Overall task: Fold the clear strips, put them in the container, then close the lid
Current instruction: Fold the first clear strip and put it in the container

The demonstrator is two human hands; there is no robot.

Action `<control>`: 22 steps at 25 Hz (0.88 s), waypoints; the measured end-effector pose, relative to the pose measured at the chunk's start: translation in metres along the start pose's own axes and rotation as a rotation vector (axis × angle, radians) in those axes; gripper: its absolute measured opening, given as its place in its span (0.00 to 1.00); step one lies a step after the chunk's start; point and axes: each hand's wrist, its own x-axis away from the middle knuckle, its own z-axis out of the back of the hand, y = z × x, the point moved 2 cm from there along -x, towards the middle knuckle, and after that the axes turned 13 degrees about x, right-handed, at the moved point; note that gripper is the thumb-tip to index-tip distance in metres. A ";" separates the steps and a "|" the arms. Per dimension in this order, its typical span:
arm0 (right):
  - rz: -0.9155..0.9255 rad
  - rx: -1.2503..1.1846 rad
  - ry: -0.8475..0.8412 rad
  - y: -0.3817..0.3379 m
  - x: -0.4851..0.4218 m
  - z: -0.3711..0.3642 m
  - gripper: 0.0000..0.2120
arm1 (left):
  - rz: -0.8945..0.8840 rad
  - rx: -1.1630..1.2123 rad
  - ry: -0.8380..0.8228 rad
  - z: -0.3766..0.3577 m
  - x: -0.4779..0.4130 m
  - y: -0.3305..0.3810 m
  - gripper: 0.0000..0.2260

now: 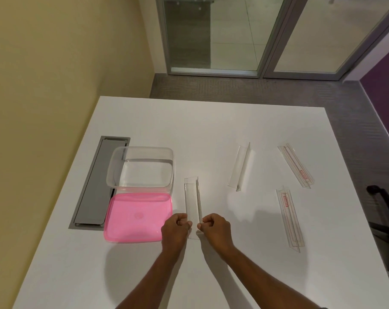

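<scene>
A clear strip (192, 198) stands on the white table (211, 126), pointing away from me. My left hand (175, 228) pinches its near left edge and my right hand (214, 226) pinches its near right edge. Left of it sits an open clear container (142, 168) with nothing inside. The pink lid (137, 217) lies flat in front of the container, next to my left hand. Three more clear strips lie to the right: one plain strip (239, 167), one strip with a red label (296, 166) at far right, and another labelled strip (290, 217) nearer me.
A grey cable hatch (95, 184) is set into the table left of the container. A yellow wall runs along the left. A black chair (387, 215) stands off the table's right edge. Glass doors lie beyond the far edge.
</scene>
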 end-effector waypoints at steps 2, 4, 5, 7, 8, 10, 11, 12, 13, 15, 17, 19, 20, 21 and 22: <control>-0.008 0.005 0.019 -0.004 0.002 -0.005 0.04 | -0.017 -0.044 -0.009 0.002 -0.003 0.001 0.14; -0.022 -0.001 0.032 -0.007 0.003 -0.010 0.04 | -0.031 -0.084 -0.007 0.002 -0.006 0.002 0.12; -0.027 -0.004 0.038 -0.008 0.003 -0.011 0.04 | -0.036 -0.099 0.001 0.002 -0.007 0.000 0.08; -0.028 -0.011 0.046 -0.010 0.003 -0.013 0.05 | -0.036 -0.142 -0.015 0.001 -0.010 -0.003 0.10; -0.027 -0.012 0.050 -0.010 0.004 -0.014 0.06 | -0.044 -0.159 -0.027 -0.001 -0.012 -0.004 0.12; -0.027 -0.010 0.059 -0.011 0.005 -0.016 0.07 | -0.058 -0.189 -0.049 -0.001 -0.012 -0.002 0.04; -0.025 -0.011 0.067 -0.011 0.006 -0.017 0.07 | -0.062 -0.200 -0.062 -0.002 -0.012 -0.002 0.04; -0.023 -0.012 0.075 -0.011 0.007 -0.018 0.08 | -0.071 -0.216 -0.070 -0.002 -0.012 -0.003 0.08; -0.023 -0.011 0.083 -0.012 0.007 -0.019 0.08 | -0.071 -0.212 -0.076 -0.002 -0.011 -0.003 0.11; -0.025 -0.012 0.094 -0.013 0.009 -0.021 0.08 | -0.069 -0.204 -0.081 -0.002 -0.010 -0.002 0.11; -0.021 -0.018 0.094 -0.013 0.010 -0.022 0.09 | -0.087 -0.210 -0.095 -0.003 -0.009 -0.001 0.08; -0.019 -0.035 0.079 -0.012 0.012 -0.020 0.08 | -0.099 -0.236 -0.096 -0.005 -0.009 -0.001 0.11; -0.013 -0.046 0.069 -0.011 0.012 -0.019 0.08 | -0.103 -0.249 -0.097 -0.007 -0.008 -0.001 0.11; -0.009 -0.052 0.062 -0.010 0.012 -0.016 0.07 | -0.118 -0.268 -0.099 -0.009 -0.006 0.001 0.10; -0.009 -0.054 0.057 -0.008 0.012 -0.012 0.05 | -0.137 -0.301 -0.098 -0.011 -0.004 0.003 0.13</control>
